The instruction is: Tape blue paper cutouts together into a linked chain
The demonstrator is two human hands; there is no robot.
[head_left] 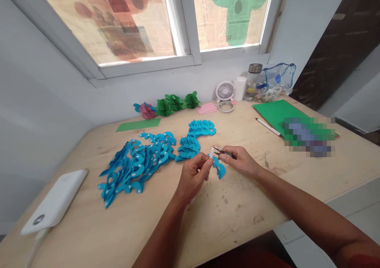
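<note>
My left hand [194,175] pinches a narrow white strip [211,152], which looks like tape, between thumb and fingers. In my right hand [240,160] is a pair of small dark scissors [219,151], with the blades slightly apart beside the strip's top end. Just past my left fingertips a curved blue paper piece [220,170] with white patches lies on the table; whether my fingers touch it I cannot tell. Left of my hands spreads a large pile of blue paper cut-outs [145,157] with white patches. Two folded blue paper stacks [188,147] [202,128] lie behind my left hand.
Along the wall stand green paper ornaments [175,103], a pink-and-blue one [147,110], a small fan [225,91], a tape roll [226,107] and a bottle [253,82]. Green sheets [273,111] and a pen [267,126] lie right. A white power bank [56,198] lies left.
</note>
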